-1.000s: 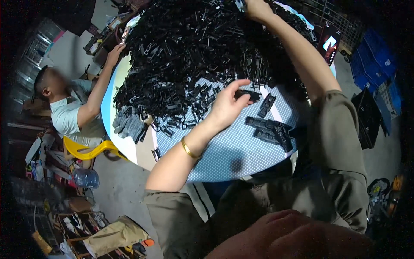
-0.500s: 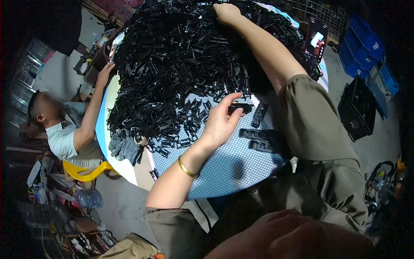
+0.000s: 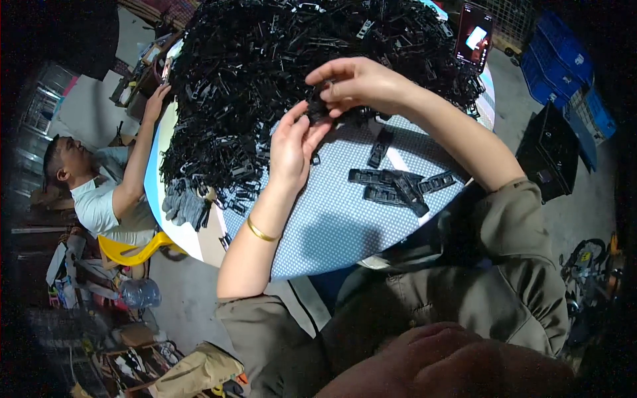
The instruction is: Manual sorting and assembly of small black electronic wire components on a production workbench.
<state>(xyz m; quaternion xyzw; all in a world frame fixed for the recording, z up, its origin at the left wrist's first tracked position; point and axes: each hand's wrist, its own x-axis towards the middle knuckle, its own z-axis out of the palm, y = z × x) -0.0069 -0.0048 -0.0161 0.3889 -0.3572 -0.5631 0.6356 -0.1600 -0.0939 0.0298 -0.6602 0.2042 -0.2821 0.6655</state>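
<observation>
1. Black plastic parts, heaped at upper centre.
2. Tablecloth, centre: blue with a fine white dot pattern.
3. Gold bangle, centre.
4. Olive-green sleeve, right.
5. Yellow chair, left.
6. Blue crates, upper right.
7. Grey gloves, left of centre.

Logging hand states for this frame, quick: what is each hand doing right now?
Left hand: fingers pinching the small black plastic part.
Right hand: closed on the same part from above.
</observation>
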